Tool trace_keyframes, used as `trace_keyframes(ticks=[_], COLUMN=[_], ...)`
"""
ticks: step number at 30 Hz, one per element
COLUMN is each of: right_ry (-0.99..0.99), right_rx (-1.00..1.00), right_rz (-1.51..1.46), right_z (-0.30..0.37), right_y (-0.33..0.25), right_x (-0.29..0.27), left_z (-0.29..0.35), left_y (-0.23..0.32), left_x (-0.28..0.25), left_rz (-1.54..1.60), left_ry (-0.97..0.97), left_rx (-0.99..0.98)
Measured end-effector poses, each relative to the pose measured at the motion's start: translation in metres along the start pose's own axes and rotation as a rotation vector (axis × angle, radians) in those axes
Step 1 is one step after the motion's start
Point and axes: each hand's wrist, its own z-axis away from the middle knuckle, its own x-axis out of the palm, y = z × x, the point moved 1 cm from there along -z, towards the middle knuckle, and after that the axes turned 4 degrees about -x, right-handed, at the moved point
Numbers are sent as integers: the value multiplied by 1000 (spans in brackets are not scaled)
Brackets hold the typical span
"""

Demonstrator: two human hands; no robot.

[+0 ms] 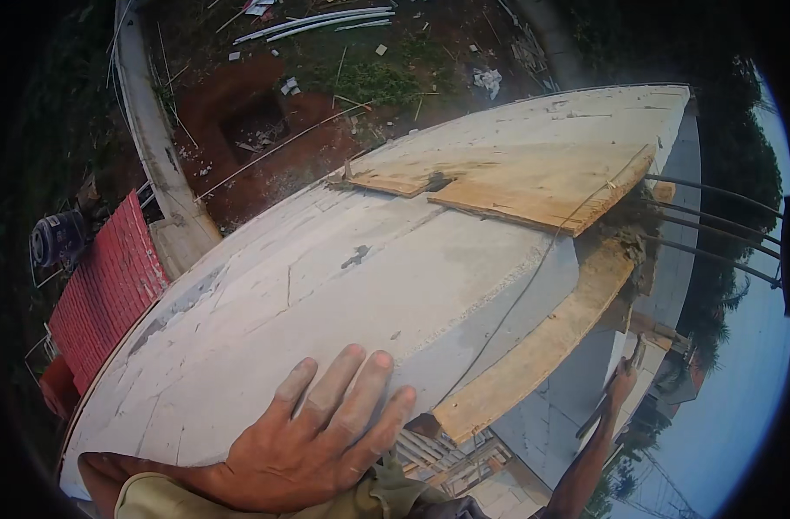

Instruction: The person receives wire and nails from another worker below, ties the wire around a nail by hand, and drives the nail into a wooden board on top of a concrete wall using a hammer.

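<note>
My left hand (313,441), its fingertips pale with dust, lies flat and spread on the top of a pale block wall (326,277). The hand holds nothing. Over at the lower right, my right hand (622,382) is closed round a slim, stick-like tool (640,350), whose kind is too small to make out. Beside that hand are wooden pieces (658,333) fixed near the wall. Between my hands, a long, narrow wooden board (533,376) slants along the wall's side. A stained plywood sheet (542,190) rests across the wall farther off.
Several steel bars (723,221) jut out at the right. A thin wire (533,281) trails over the wall. Far below lie a square pit (255,130), white pipes (317,22) and a red corrugated sheet (109,290). Wooden framing (455,458) shows beneath the board.
</note>
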Motion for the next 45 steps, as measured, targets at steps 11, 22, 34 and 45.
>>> trace_keyframes(ticks=[11,22,34,45], right_ry=[-5,10,0,-23], right_rx=[17,-13,-2,-18], right_rz=[-17,0,24,29], right_z=[5,14,8,20], right_y=[2,-15,-8,-38], right_x=[-7,-6,-7,-3], left_z=[-2,-4,-5,-2], left_y=[-8,-8,-9,-8], left_x=[2,-3,-5,2], left_rz=[74,107,118,84], left_ry=[-51,-124,-154,-65], left_rx=[18,-3,-10,-17])
